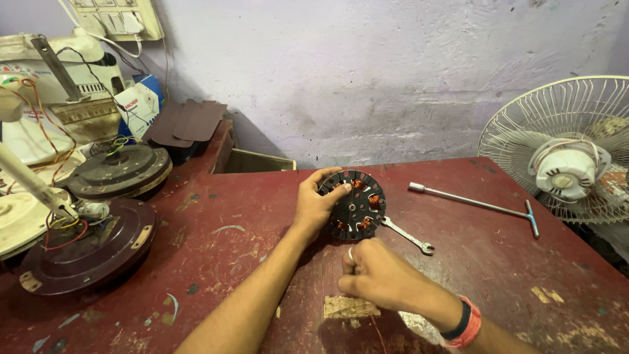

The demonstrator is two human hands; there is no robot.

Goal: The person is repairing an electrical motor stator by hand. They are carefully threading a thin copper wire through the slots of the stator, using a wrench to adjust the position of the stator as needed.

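**Motor core held on edge, mid-table**

Round black motor core (354, 204) with copper windings sits near the middle of the red table (498, 275), tilted up on its edge, face toward the camera. Small hole at its centre.

Left hand (316, 204): fingers wrapped around the core's left rim, thumb on the front face. Gripping it.

Right hand (375, 275): just below the core, fingers curled in, pinching something small and pale at the fingertips. Can't tell what it is. Red and black bands on that wrist.

Flat spanner (407, 236) lies on the table just right of the core, its near end touching or tucked under the core's lower edge. T-handle socket wrench (475, 203) lies further right, apart from both.

Left side of the table: two dark round ceiling fan motor housings (98, 242), one behind the other, loose coloured wires on top. White fan parts beyond them at the edge.

Right edge: table fan (570, 151) with a white wire guard, well apart from the hands.

Back wall: switchboard (118, 18) at top left.
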